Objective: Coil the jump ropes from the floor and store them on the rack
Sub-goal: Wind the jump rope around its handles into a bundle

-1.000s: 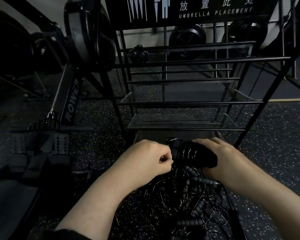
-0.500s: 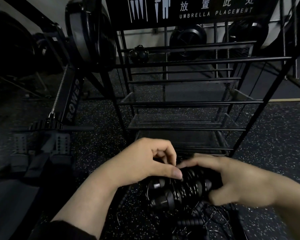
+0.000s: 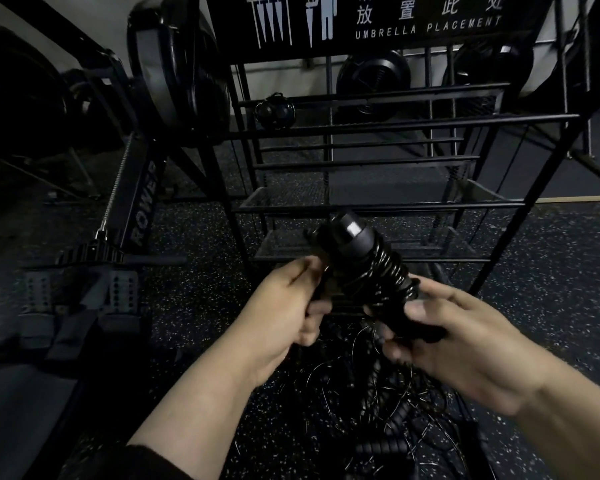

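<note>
Far left is a rowing machine (image 3: 142, 202), rail running up toward its big black flywheel housing (image 3: 177, 64), chain alongside, foot plates down low on the speckled black rubber floor (image 3: 551, 271). Pretty dark over there, hard to make out much else.

Moving in, the left hand (image 3: 284, 317) is up in front of the rack, fingers curled tight together. It looks like it's pinching the cord or one edge of the bundle, but the dark rope blends into the shadow, so I can't tell exactly which bit it has.

Between the two hands is the coiled jump rope (image 3: 368, 261): black handles with the thin shiny cord wrapped round and round them, tilted so the capped end points up and away toward the rack. It's held up off the floor, in front of the lower shelves, not on the rack.

Directly below, the rest of the jump ropes (image 3: 378, 403) are a tangled heap on the floor, loose wire loops and ribbed handles everywhere.

The right hand (image 3: 458, 341) grips the lower end of the bundle, thumb over the top, fingers wrapped underneath.

Behind it all stands the black metal rack (image 3: 395, 206) with mesh shelves and an "UMBRELLA PLACEMENT" sign (image 3: 378, 19) on top. A small round black thing (image 3: 274, 110) sits at its upper left rail.
</note>
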